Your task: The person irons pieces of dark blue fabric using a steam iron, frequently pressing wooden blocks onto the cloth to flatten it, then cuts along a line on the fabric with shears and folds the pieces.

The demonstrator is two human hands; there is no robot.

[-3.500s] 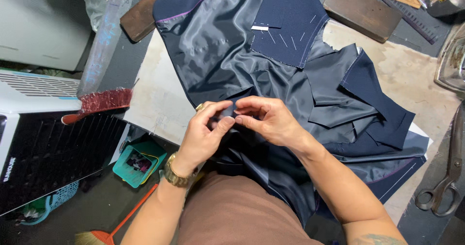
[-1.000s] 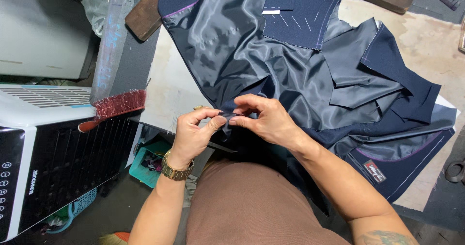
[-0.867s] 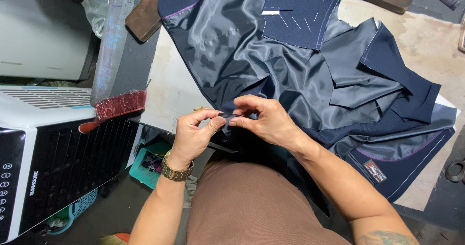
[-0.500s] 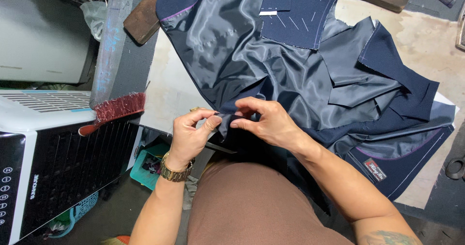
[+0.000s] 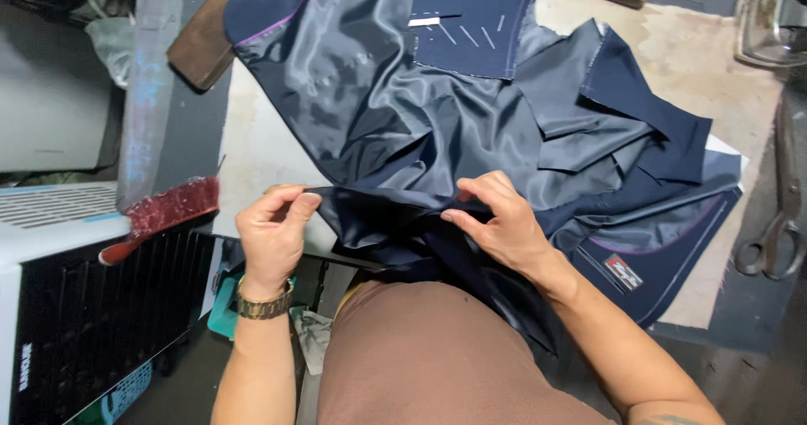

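Near the lower middle of the frame, the left hand (image 5: 271, 238) pinches an edge of the dark navy garment (image 5: 437, 131) between thumb and forefinger, the grip narrow and closed on the cloth; a gold wristwatch (image 5: 263, 306) sits on that wrist. Just to its right, the right hand (image 5: 498, 223) presses fingers and thumb on the same fold, holding the fabric taut between the two hands, which are apart along the stretched edge. Above them, the garment spreads over the pale worktable (image 5: 723, 63) from the upper middle to the right centre of the frame, its shiny lining uppermost, with a matte navy panel bearing white chalk marks at the top centre; a small label (image 5: 622, 271) shows at the lower right of the cloth. At the left centre a red brush (image 5: 164, 215) lies on a white-and-black appliance (image 5: 84, 307); at the right edge, large dark shears (image 5: 777, 223) rest beside the table; a brown wooden block (image 5: 206, 47) lies at the upper left.
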